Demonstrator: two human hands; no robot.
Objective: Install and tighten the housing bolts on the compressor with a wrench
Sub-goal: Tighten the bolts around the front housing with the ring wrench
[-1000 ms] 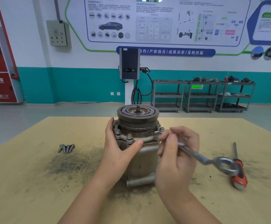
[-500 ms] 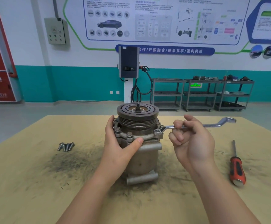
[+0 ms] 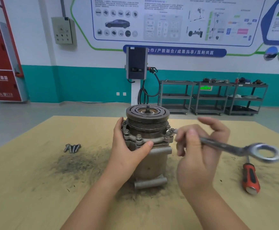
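Note:
The compressor [image 3: 150, 156] stands upright in the middle of the table, pulley on top, with several bolts seated in its flange. My left hand [image 3: 128, 146] wraps around the housing's left side, thumb pressed on the front flange. My right hand [image 3: 196, 146] holds the shaft of a steel ring wrench [image 3: 231, 148]. One wrench end sits on a bolt [image 3: 169, 132] at the flange's right side; the free ring end points to the near right, blurred. Some fingers of that hand are lifted off the shaft.
Several loose bolts [image 3: 72, 148] lie together on the table [image 3: 35, 188] to the left of the compressor. A red-and-black screwdriver [image 3: 250, 176] lies at the right. Dark metal grit is spread around the compressor's base. Shelving carts stand by the far wall.
The wrench handle swung from pointing far right back toward me, to the near right, still on the right-side bolt. My right hand loosened its grip. My left hand stayed on the housing.

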